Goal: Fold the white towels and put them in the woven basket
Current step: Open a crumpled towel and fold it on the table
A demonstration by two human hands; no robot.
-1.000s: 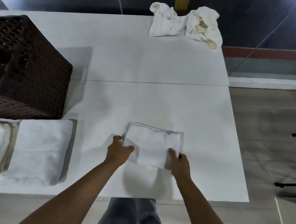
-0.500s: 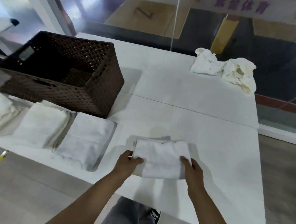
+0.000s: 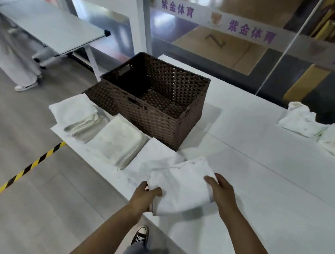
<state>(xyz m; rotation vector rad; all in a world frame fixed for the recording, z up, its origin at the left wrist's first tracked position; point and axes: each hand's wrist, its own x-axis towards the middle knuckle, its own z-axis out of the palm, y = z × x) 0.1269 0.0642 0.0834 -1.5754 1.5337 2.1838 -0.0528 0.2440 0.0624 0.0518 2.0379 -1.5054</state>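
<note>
A folded white towel (image 3: pixel 180 184) is held between both hands just above the white table (image 3: pixel 257 187), near its front edge. My left hand (image 3: pixel 145 196) grips its left end, thumb on top. My right hand (image 3: pixel 220 191) grips its right end. The dark brown woven basket (image 3: pixel 189 116) stands behind it to the left, and its inside looks bare. Three folded white towels lie in a row in front of the basket: one (image 3: pixel 75 111), a second (image 3: pixel 118 141) and a third (image 3: pixel 153 157) partly under the held towel.
Two crumpled white towels (image 3: pixel 315 128) lie at the table's far right. Another white table (image 3: pixel 49 25) stands at the back left, with a person's legs (image 3: pixel 16 58) beside it. Yellow-black tape (image 3: pixel 22 173) crosses the floor on the left. A glass wall runs behind.
Both hands have lifted the folded towel and carried it left toward the row of folded towels. The view has swung left and up, so the whole basket now shows.
</note>
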